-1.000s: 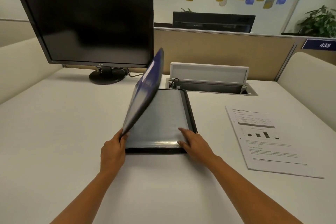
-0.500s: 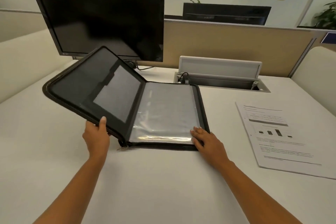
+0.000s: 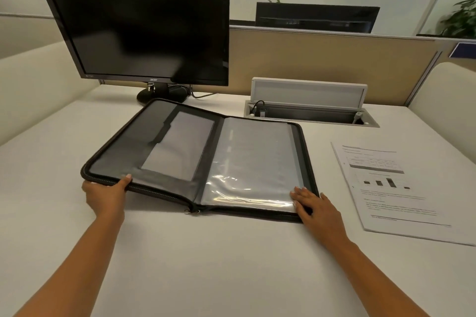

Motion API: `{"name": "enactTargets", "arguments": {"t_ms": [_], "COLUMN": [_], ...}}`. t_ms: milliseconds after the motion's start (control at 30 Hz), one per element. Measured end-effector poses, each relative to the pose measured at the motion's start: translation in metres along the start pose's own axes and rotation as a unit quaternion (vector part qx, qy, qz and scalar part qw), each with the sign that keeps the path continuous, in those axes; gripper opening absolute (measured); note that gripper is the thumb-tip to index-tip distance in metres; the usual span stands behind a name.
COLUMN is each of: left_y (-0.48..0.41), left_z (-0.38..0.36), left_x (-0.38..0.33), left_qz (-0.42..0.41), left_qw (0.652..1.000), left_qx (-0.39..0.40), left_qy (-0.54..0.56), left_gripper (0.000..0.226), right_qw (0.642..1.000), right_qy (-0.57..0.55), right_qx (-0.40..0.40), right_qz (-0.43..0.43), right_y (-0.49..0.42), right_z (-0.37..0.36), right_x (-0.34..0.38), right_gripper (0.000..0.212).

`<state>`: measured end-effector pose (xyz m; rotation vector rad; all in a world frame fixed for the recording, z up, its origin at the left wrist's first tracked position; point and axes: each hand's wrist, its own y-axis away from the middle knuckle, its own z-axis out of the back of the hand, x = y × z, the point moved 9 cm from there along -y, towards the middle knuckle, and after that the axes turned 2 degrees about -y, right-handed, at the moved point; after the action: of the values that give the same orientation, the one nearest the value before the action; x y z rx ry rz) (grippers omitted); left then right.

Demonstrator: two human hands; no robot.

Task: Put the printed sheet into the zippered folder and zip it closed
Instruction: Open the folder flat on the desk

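The black zippered folder (image 3: 180, 152) lies spread open on the white desk, its left cover a little above the surface. My left hand (image 3: 105, 194) grips the near edge of that left cover, thumb on top. Clear plastic sleeves fill the folder's right half, and my right hand (image 3: 315, 207) rests flat on their near right corner with straight fingers. The zip pull (image 3: 192, 211) sits at the spine's near end. To the right of the folder, the printed sheet (image 3: 391, 188) with a table and a bar chart lies flat on the desk, apart from both hands.
A black monitor (image 3: 144, 26) on a stand rises just behind the folder. An open cable box (image 3: 309, 108) with a raised lid is set into the desk at the back right. A beige partition (image 3: 322, 62) closes the rear, with cream panels on both sides.
My left hand has swung the left cover from nearly upright down and outward until it is almost flat. My right hand stayed pressing the sleeves' near right corner.
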<state>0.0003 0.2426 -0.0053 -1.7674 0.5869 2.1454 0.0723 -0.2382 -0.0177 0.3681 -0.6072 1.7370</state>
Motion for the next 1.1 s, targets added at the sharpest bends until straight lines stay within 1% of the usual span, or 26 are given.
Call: {"name": "enactTargets", "arguments": {"t_ms": [67, 100, 167, 233, 300, 367, 467, 500, 567, 633, 700, 767, 900, 1000, 1100], "left_y": [0.0, 0.002, 0.005, 0.009, 0.017, 0.028, 0.045, 0.051, 0.06, 0.067, 0.073, 0.077, 0.084, 0.088, 0.089], "left_z": [0.005, 0.005, 0.002, -0.011, -0.028, -0.043, -0.067, -0.076, -0.093, -0.105, -0.111, -0.111, -0.107, -0.103, -0.099], "left_x": [-0.003, -0.008, -0.015, -0.018, -0.02, -0.024, -0.027, -0.024, -0.014, -0.003, 0.006, 0.012, 0.016, 0.017, 0.016], "left_qz": [-0.025, -0.052, -0.104, -0.156, -0.221, -0.275, -0.328, -0.331, -0.314, -0.287, -0.268, -0.258, -0.253, -0.25, -0.242], "left_qw": [0.998, 0.993, 0.973, 0.942, 0.907, 0.873, 0.822, 0.805, 0.778, 0.759, 0.744, 0.732, 0.727, 0.733, 0.74], "left_qx": [-0.025, -0.033, -0.041, -0.003, 0.051, 0.084, 0.139, 0.168, 0.232, 0.279, 0.305, 0.311, 0.308, 0.305, 0.306], "left_qy": [-0.06, -0.097, -0.201, -0.297, -0.354, -0.395, -0.445, -0.463, -0.492, -0.513, -0.531, -0.549, -0.56, -0.555, -0.548], "left_gripper": [0.09, 0.092, 0.084, 0.071, 0.06, 0.049, 0.039, 0.04, 0.052, 0.063, 0.066, 0.066, 0.065, 0.065, 0.063], "right_qw": [1.0, 1.0, 0.999, 0.999, 0.997, 0.994, 0.985, 0.983, 0.981, 0.984, 0.986, 0.985, 0.982, 0.978, 0.977], "right_qy": [-0.003, -0.005, -0.012, -0.019, -0.017, -0.008, 0.024, 0.031, 0.029, 0.021, 0.034, 0.051, 0.057, 0.057, 0.054], "right_qx": [-0.015, -0.021, -0.029, -0.04, -0.061, -0.096, -0.148, -0.16, -0.171, -0.149, -0.119, -0.107, -0.128, -0.153, -0.162], "right_qz": [-0.001, -0.004, -0.014, -0.03, -0.043, -0.059, -0.083, -0.085, -0.083, -0.096, -0.116, -0.122, -0.124, -0.128, -0.125], "right_y": [0.007, 0.011, 0.017, 0.022, 0.025, 0.027, 0.027, 0.025, 0.023, 0.021, 0.02, 0.021, 0.024, 0.033, 0.039], "right_z": [0.007, 0.011, 0.018, 0.025, 0.034, 0.044, 0.054, 0.055, 0.054, 0.046, 0.04, 0.039, 0.047, 0.052, 0.056], "right_x": [-0.004, -0.007, -0.013, -0.02, -0.026, -0.028, -0.025, -0.022, -0.015, -0.014, -0.018, -0.021, -0.021, -0.022, -0.024], "right_gripper": [0.031, 0.031, 0.03, 0.029, 0.026, 0.022, 0.016, 0.014, 0.012, 0.023, 0.035, 0.039, 0.035, 0.032, 0.028]}}
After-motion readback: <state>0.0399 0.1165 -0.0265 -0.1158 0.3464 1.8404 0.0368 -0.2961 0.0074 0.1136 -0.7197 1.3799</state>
